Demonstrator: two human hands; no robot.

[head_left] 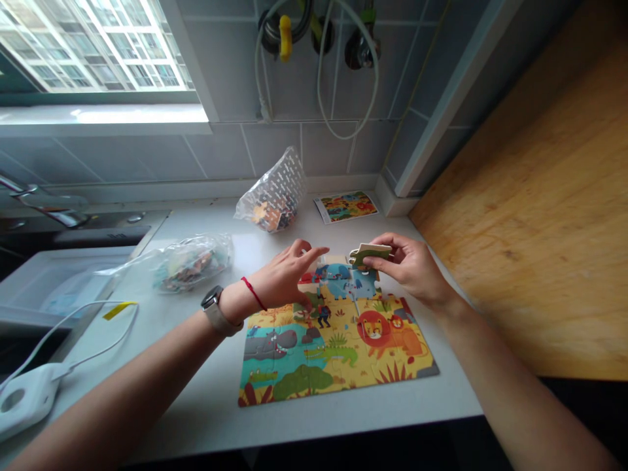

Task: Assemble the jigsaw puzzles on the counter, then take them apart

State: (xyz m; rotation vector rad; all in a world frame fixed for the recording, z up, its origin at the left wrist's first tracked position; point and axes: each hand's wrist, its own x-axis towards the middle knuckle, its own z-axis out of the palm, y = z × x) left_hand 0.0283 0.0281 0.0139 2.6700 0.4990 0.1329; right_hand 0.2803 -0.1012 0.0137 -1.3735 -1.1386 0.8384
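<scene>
A partly joined jigsaw puzzle (pixel 343 347) with a lion, a hippo and crocodiles lies on the white counter. Over its upper left part reaches my left hand (pixel 284 271), fingers apart, the thumb near a piece on the puzzle. Between the thumb and fingers of my right hand (pixel 409 265) are green puzzle pieces (pixel 370 254), held just above the blue elephants at the top edge. How many pieces are stacked there I cannot tell. A watch and a red string circle my left wrist.
Behind the puzzle stand a clear bag of pieces (pixel 275 212) and a picture card (pixel 346 206). Another bag (pixel 196 261) lies left, near the sink (pixel 63 275). A white power strip (pixel 29 396) with a cable sits at the left front. A wooden panel (pixel 534 216) borders the right side.
</scene>
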